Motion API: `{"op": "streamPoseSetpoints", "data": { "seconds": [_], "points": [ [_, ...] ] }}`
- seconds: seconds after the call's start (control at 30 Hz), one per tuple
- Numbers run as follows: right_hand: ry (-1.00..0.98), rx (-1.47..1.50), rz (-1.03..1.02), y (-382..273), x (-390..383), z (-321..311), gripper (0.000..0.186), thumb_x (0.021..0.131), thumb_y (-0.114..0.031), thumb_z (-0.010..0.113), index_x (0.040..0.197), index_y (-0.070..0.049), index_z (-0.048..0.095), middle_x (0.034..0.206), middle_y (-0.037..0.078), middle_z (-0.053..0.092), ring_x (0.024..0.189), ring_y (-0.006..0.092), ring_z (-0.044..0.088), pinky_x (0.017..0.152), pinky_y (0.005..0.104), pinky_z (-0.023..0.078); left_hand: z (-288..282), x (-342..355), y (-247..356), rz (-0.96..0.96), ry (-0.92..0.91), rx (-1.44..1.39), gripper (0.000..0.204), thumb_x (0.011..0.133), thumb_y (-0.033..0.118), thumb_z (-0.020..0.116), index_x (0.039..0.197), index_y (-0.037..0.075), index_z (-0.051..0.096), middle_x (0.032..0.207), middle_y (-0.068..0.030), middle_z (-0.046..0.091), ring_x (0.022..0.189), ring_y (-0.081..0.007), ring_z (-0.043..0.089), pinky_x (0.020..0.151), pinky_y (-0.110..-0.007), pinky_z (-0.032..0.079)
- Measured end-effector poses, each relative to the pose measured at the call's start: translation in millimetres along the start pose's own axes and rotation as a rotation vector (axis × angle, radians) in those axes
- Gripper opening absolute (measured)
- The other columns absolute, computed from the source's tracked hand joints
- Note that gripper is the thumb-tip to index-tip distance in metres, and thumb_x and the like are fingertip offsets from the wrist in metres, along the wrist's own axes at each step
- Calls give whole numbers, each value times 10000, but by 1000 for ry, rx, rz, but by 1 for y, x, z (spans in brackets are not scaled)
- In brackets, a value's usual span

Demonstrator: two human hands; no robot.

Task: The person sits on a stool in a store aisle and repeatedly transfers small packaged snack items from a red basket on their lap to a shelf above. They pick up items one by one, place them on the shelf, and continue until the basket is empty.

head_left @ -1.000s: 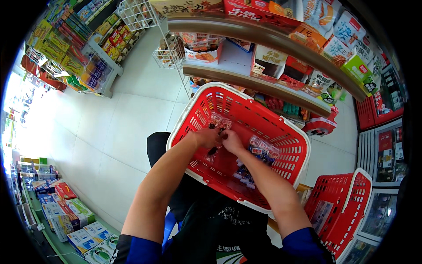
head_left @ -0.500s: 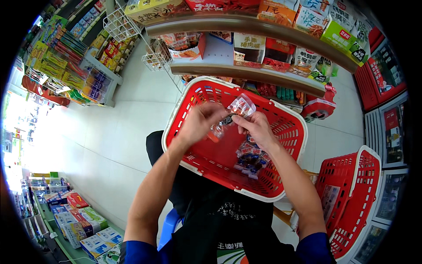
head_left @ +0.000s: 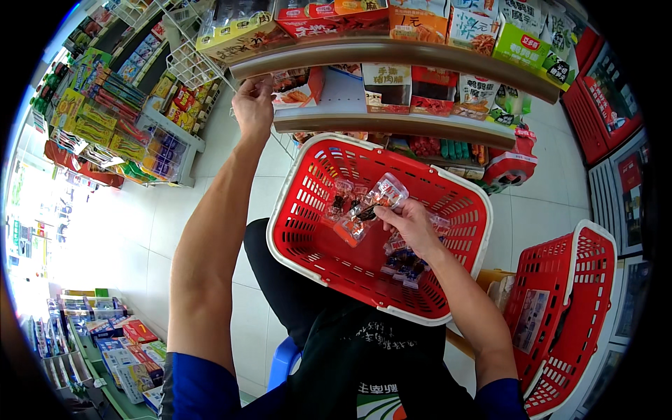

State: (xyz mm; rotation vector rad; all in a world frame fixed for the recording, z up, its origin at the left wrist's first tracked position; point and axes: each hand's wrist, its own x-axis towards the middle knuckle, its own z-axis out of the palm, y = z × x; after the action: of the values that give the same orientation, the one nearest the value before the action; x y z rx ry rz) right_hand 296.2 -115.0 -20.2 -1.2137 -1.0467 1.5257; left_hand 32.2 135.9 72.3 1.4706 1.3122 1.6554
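Note:
My left hand (head_left: pixel 253 108) is stretched up to the left end of the lower shelf, beside an open display box (head_left: pixel 299 89) of snack packets. Its fingers are bent together at the box's left side, and whatever they hold is hidden. Over the red shopping basket (head_left: pixel 350 285), my right hand (head_left: pixel 413 225) pinches clear snack packets (head_left: pixel 386 190) between thumb and fingers. Inside the basket, more clear packets (head_left: pixel 341 197) lie near its left end. A pile of dark small packets (head_left: pixel 404 266) sits on the basket's right, partly under my right forearm.
Brown-edged shelves (head_left: pixel 392 54) with boxed and bagged snacks stand just beyond the basket. A second red basket (head_left: pixel 553 301) is at the right. Low stacked cartons (head_left: pixel 133 357) lie at the lower left, and a wire rack (head_left: pixel 185 63) flanks the shelf.
My left hand has left the packets over the basket and reached up and left to the shelf box. My right hand keeps its packets. Clear packets now show at the basket's left end.

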Motion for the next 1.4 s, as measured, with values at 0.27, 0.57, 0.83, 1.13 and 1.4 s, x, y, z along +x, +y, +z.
{"op": "streamPoseSetpoints", "data": {
  "seconds": [0.27,0.57,0.83,1.13,1.4],
  "points": [
    [-48,-80,17,-7,0,7,223,947,-241,706,959,-18,707,746,-14,618,659,55,549,567,225,436,-4,2,9,180,-9,410,229,944,175,692,1013,-42,717,858,-64,727,782,-127,640,745,-282,500],
    [-58,-180,45,0,3,10,265,937,-268,718,930,-4,696,729,-8,617,650,50,560,548,214,444,1,7,-1,48,-61,-298,190,981,60,610,1117,-74,616,1013,-141,720,860,-174,701,762,-306,575],
    [-39,-147,3,10,4,11,282,933,-290,713,904,-10,702,725,18,656,639,68,573,588,242,437,-7,-22,-7,144,90,-77,405,908,119,723,1231,-64,560,1051,-125,683,947,-175,660,805,-301,543],
    [105,31,-96,-30,8,3,225,973,-210,660,1062,-7,694,865,49,708,758,104,660,698,251,531,-20,-205,31,-408,-853,14,305,996,180,633,1210,-37,617,1000,-79,721,906,-120,682,787,-251,536],
    [21,280,-164,-44,21,9,202,953,-242,694,1011,-48,692,827,14,684,746,85,640,686,238,498,-23,-214,45,-566,-639,-209,201,998,165,622,1053,-21,671,824,-58,710,698,-95,662,633,-239,570]
  ]
}}
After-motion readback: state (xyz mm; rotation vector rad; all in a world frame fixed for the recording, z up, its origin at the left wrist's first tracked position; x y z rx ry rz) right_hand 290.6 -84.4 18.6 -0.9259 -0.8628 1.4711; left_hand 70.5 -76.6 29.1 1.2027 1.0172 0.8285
